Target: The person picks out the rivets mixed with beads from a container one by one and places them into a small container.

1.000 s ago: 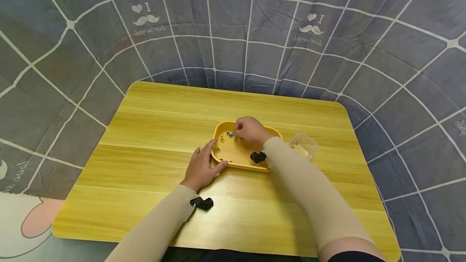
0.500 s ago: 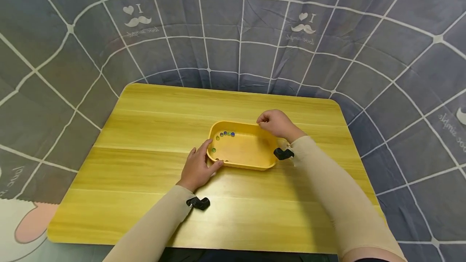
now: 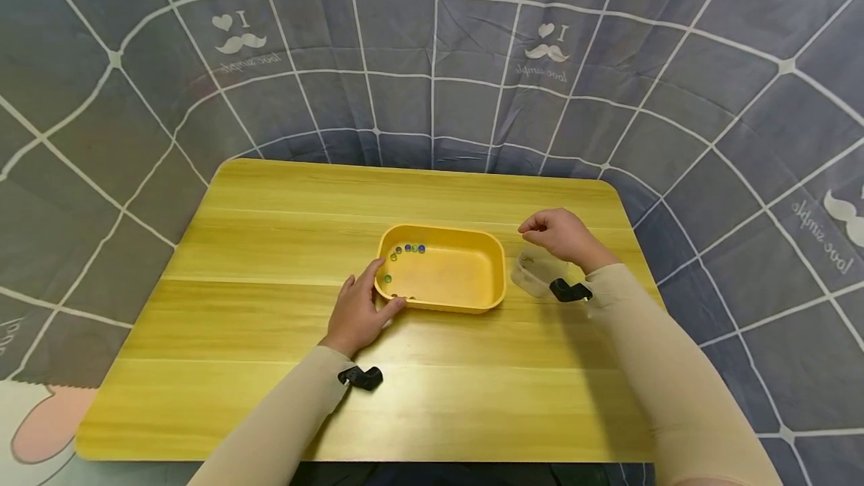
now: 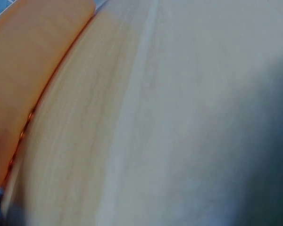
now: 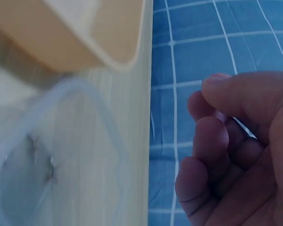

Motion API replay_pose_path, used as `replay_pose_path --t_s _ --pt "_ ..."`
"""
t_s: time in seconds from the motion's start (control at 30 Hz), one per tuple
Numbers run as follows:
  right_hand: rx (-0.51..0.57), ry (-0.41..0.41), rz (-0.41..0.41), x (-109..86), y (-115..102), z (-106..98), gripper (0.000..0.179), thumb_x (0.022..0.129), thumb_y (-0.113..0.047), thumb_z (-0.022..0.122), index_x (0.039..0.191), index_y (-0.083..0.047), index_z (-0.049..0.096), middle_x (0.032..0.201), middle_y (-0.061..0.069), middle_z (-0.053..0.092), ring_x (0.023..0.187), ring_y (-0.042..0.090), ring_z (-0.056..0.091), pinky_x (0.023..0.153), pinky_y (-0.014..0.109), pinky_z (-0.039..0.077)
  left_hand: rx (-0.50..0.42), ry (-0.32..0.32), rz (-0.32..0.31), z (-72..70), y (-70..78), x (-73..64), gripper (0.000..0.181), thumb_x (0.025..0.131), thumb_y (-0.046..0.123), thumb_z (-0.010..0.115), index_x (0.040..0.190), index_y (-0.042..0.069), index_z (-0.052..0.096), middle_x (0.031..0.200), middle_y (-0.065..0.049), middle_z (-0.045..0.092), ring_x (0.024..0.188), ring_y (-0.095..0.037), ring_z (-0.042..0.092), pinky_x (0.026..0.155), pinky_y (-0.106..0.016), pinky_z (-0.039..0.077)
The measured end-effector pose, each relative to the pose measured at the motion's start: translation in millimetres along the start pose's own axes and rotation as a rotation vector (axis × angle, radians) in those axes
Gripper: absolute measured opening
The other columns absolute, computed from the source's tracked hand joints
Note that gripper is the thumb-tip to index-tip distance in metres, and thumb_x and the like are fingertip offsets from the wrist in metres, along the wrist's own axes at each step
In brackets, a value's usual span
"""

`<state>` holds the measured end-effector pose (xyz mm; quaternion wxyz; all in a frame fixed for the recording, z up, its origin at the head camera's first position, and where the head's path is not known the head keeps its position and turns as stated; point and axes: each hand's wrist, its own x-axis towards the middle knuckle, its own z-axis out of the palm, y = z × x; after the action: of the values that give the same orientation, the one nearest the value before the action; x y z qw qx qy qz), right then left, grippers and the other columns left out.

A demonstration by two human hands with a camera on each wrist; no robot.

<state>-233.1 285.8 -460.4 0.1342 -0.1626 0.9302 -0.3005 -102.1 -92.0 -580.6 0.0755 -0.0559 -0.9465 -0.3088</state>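
A shallow yellow tray (image 3: 448,280) stands in the middle of the table. Several blue and green marbles (image 3: 415,248) lie inside, mostly along its far left side. My left hand (image 3: 356,319) rests against the tray's near left corner, forefinger at the left rim and thumb at the front rim. In the left wrist view only the tray's outer wall (image 4: 35,70) shows, not the hand. My right hand (image 3: 559,235) hovers above a clear plastic container (image 3: 528,276) right of the tray. Its fingers (image 5: 211,139) are loosely curled, and nothing shows between them and the thumb.
Small dark items (image 5: 42,157), too blurred to name, lie in the clear container. The wooden table (image 3: 270,231) reaches well past the tray on both sides. A grey-blue checked cloth (image 3: 405,36) hangs behind the table's far edge.
My right hand has come up out of the tray and moved right to the clear container. A blue marble now shows where its fingers were. The left hand has stayed at the tray corner.
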Motion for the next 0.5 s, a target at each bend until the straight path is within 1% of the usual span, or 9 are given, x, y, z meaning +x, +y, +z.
replay_pose_path --t_s 0.1,0.3,0.5 --pt "0.001 -0.01 0.015 -6.4 9.4 -2.6 0.019 0.089 -0.028 0.061 0.102 -0.018 0.07 0.105 0.004 0.067 0.094 0.022 0.06 0.078 0.038 0.052 0.002 0.003 0.001 -0.2 -0.1 -0.4 0.082 0.079 0.069 0.051 0.146 0.037 0.016 0.143 0.0 0.043 0.13 -0.018 0.042 0.115 -0.046 0.016" --pt "-0.007 -0.042 0.034 -13.0 22.4 -1.2 0.022 0.089 -0.024 0.062 0.105 -0.012 0.07 0.102 0.004 0.068 0.095 0.022 0.06 0.079 0.036 0.051 0.002 0.009 0.009 0.3 0.0 -1.0 0.083 0.079 0.071 0.05 0.146 0.037 0.015 0.143 0.0 0.043 0.13 -0.019 0.043 0.114 -0.046 0.017" --pt "0.004 -0.063 0.042 -16.0 29.2 -1.0 0.022 0.088 -0.023 0.062 0.106 -0.012 0.07 0.101 0.002 0.069 0.093 0.021 0.06 0.077 0.034 0.051 0.008 0.005 0.008 0.7 0.4 -0.3 0.083 0.079 0.072 0.048 0.146 0.037 0.015 0.141 -0.001 0.045 0.129 -0.018 0.044 0.114 -0.045 0.016"
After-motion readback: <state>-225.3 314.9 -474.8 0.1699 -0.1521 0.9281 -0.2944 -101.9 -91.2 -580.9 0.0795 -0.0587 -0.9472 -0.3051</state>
